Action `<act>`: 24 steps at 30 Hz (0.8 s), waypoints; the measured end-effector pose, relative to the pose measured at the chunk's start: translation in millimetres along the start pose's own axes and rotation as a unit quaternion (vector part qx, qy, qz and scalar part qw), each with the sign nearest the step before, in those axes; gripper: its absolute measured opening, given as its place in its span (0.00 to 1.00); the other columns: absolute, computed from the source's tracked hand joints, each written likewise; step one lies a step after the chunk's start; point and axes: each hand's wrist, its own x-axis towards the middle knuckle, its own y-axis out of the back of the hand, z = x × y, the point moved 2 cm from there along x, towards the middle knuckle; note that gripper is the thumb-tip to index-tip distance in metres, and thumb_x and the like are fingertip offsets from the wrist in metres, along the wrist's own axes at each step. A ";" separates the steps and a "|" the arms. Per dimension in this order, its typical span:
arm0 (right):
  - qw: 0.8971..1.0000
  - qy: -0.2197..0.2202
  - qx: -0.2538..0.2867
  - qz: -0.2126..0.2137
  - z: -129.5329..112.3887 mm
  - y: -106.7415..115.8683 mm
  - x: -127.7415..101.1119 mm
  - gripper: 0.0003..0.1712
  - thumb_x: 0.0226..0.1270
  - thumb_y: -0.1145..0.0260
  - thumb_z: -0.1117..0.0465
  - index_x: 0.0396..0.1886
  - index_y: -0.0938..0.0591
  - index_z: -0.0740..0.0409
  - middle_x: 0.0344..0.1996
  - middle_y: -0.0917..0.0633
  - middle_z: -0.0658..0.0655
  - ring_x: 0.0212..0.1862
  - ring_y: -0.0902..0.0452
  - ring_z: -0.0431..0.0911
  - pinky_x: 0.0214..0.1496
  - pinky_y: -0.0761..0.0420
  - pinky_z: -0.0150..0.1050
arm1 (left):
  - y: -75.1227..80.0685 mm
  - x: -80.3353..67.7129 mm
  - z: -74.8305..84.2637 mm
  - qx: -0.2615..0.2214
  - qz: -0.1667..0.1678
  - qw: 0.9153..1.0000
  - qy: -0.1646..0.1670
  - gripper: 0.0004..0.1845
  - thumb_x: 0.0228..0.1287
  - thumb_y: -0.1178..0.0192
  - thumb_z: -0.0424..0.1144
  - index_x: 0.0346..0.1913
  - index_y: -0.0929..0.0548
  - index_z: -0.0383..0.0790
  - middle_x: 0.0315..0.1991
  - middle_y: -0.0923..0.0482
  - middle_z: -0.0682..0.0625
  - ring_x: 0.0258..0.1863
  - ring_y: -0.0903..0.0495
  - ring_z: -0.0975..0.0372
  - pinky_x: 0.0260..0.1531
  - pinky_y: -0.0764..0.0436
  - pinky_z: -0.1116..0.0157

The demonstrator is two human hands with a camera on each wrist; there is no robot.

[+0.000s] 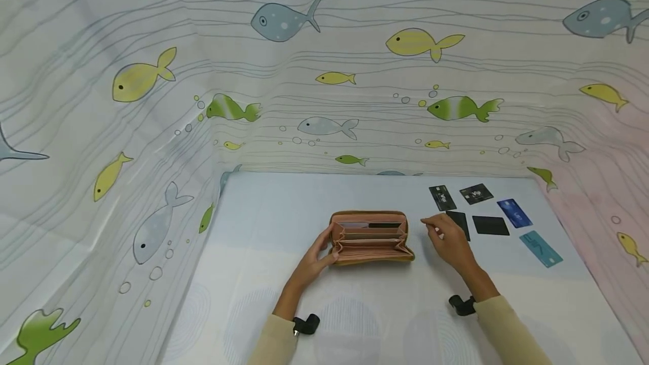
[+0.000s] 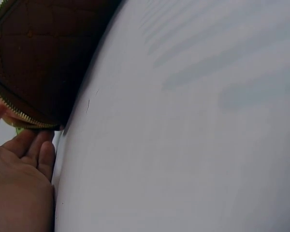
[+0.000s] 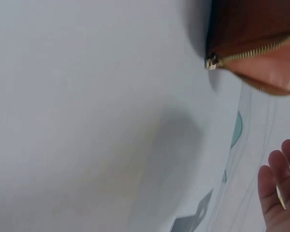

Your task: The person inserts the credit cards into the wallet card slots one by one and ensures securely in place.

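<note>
A brown zip-around wallet [image 1: 372, 262] stands unzipped, its pink pleated compartments facing up; cards show in its rear slots. My left hand [image 1: 307, 266] grips the wallet's left end, thumb at the front edge. In the left wrist view, the quilted wallet [image 2: 38, 53] is above the left hand [image 2: 21, 188]. Just right of the wallet, my right hand [image 1: 450, 244] hovers with loosely bent fingers and nothing visible in them. The right wrist view shows the right hand [image 3: 285, 193] apart from the wallet [image 3: 251, 29] and its zipper pull. Beneath the right hand, a black card [image 1: 460, 222] is partly hidden.
Several cards lie at the right: a black VIP card [image 1: 443, 198], another black VIP card [image 1: 476, 194], a blue card [image 1: 514, 213], a plain black card [image 1: 490, 226] and a teal card [image 1: 541, 249]. A fish-patterned curtain [image 1: 375, 94] surrounds the white table [image 1: 274, 201].
</note>
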 end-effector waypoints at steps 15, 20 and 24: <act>0.984 -0.169 -0.048 -0.017 50.0 40.8 -15.9 0.13 0.70 0.37 0.68 0.51 0.18 0.67 0.44 0.19 0.64 0.45 0.21 0.56 0.41 0.19 0.38 | 2.7 9.5 -32.3 -0.011 0.016 1.000 -0.003 0.39 0.74 0.44 0.37 0.81 0.50 0.54 0.81 0.52 0.47 0.80 0.50 0.49 0.73 0.46 0.40; 0.974 -0.212 -0.058 -0.050 73.0 59.8 -13.6 0.16 0.71 0.40 0.69 0.55 0.20 0.70 0.49 0.20 0.71 0.50 0.22 0.64 0.49 0.20 0.60 | 4.4 9.8 -25.3 -0.013 0.014 1.000 0.000 0.39 0.73 0.44 0.37 0.81 0.50 0.54 0.81 0.52 0.47 0.80 0.51 0.50 0.74 0.46 0.41; 0.966 -0.231 -0.073 -0.095 97.5 77.7 -12.4 0.18 0.72 0.42 0.69 0.58 0.23 0.72 0.53 0.22 0.76 0.54 0.26 0.70 0.52 0.24 0.65 | 6.2 11.1 -30.5 -0.016 0.018 1.000 0.006 0.39 0.73 0.44 0.37 0.81 0.49 0.55 0.81 0.51 0.48 0.80 0.50 0.51 0.74 0.46 0.42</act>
